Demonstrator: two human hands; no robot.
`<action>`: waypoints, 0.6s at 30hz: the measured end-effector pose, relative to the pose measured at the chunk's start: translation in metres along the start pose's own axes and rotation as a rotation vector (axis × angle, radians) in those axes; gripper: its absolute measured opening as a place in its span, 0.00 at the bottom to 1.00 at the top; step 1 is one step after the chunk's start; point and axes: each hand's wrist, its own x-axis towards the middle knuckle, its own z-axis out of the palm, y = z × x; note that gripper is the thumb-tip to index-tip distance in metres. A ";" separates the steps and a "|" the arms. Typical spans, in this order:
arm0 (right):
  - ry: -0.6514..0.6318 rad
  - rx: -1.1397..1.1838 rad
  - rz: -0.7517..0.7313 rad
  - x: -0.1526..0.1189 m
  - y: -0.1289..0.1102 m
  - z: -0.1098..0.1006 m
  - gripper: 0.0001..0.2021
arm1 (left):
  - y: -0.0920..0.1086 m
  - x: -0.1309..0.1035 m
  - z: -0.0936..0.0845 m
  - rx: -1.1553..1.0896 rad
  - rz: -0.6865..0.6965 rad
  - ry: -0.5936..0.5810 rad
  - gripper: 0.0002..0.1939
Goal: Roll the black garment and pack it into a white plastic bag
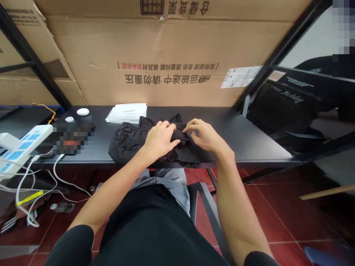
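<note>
A crumpled black cloth garment (129,142) lies on the black table in front of me, its near edge hanging slightly over the table's front edge. My left hand (161,138) rests palm down on the middle of it, thumb stretched away from the fingers. At the garment's right side is my right hand (205,135), fingers bent and pointing left, with a gap between thumb and forefinger. Its fingertips reach the cloth, but I see no fold gripped between them. Behind the garment, a stack of white sheets or flat packets (127,112) lies on the table.
A large cardboard sheet (166,44) stands along the table's back. At the left are a white power strip (30,142), white cables (55,166), a white oval object (83,111) and a blurred-out item. A person in dark clothing (285,99) is beyond the right frame.
</note>
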 end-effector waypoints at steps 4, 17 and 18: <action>0.098 0.075 -0.023 0.001 -0.007 -0.001 0.12 | 0.010 0.003 0.010 0.060 -0.016 -0.046 0.12; 0.010 0.205 0.040 0.003 -0.013 0.007 0.04 | -0.026 -0.012 -0.010 -0.127 -0.150 -0.018 0.10; -0.015 0.194 0.043 0.003 -0.012 0.007 0.04 | -0.031 -0.015 -0.013 -0.125 -0.173 -0.021 0.10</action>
